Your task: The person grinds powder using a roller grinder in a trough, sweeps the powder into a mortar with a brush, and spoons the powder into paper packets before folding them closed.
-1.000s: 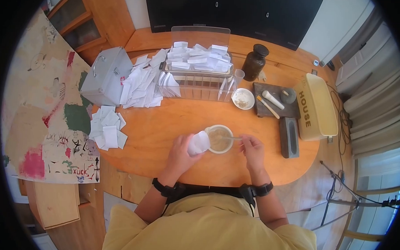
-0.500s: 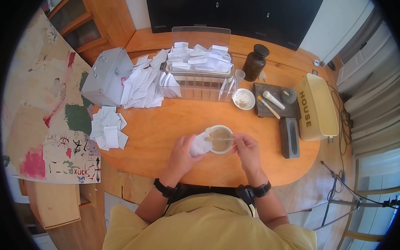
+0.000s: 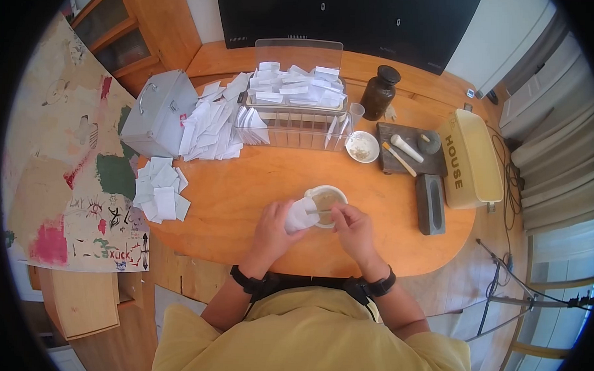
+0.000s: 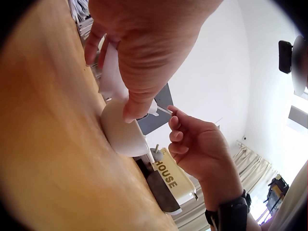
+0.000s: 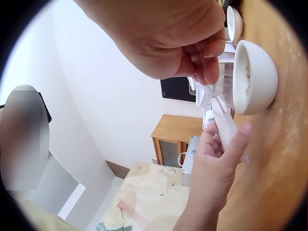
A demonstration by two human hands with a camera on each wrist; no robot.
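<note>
A white paper packet [image 3: 300,216] is held between the fingers and thumb of the left hand [image 3: 272,232], its mouth beside the rim of a white bowl [image 3: 343,220] with pale brown powder [image 3: 325,199] inside. In the right wrist view the packet [image 5: 224,122] stands tilted with its top edges parted, the left hand [image 5: 211,168] around its lower part. Pinched in the right hand [image 3: 355,234] is a thin, light-coloured utensil [image 4: 164,110], its far end at the packet's mouth; whether it carries powder cannot be told.
Behind the bowl stands a clear rack [image 3: 292,130] with folded papers. Loose packets [image 3: 211,127] and a silver case [image 3: 157,115] are at left. To the right are a small dish [image 3: 362,147], a dark jar [image 3: 379,93], a board with pestle [image 3: 406,149], a grey trough [image 3: 430,204] and a yellow bin [image 3: 471,159].
The right hand has moved left over the bowl, bringing the utensil from the bowl's right side to the packet. The left hand and packet have shifted slightly right.
</note>
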